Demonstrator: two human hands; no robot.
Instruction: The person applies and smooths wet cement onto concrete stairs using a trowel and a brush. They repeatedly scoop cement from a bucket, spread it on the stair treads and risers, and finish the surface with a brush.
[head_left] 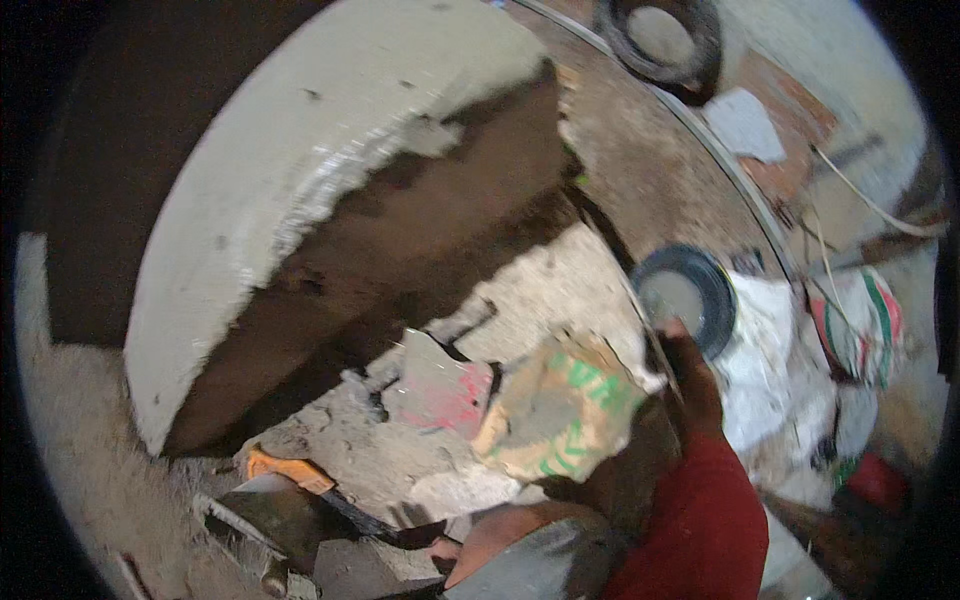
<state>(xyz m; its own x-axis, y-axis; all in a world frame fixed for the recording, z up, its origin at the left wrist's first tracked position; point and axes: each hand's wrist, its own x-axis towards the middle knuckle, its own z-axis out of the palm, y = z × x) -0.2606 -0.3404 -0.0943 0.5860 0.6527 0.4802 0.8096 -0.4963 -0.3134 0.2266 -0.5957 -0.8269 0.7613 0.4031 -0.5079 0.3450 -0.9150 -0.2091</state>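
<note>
My right hand, at the end of a red sleeve, is closed around a long, thin, flat strip. The strip is seen nearly edge-on and slants up and left; its exact kind is unclear. Just beyond my fingers sits a black bucket with greyish liquid in it. A large curved slab, coated with smooth, wet-looking grey plaster, fills the upper left. Its ragged plaster edge ends above a bare brown face. I cannot make out my left hand.
A torn paper sack lies below the slab beside a pink-stained grey piece. An orange-handled tool is at lower left. White sacking lies right of the bucket; another black container stands far off.
</note>
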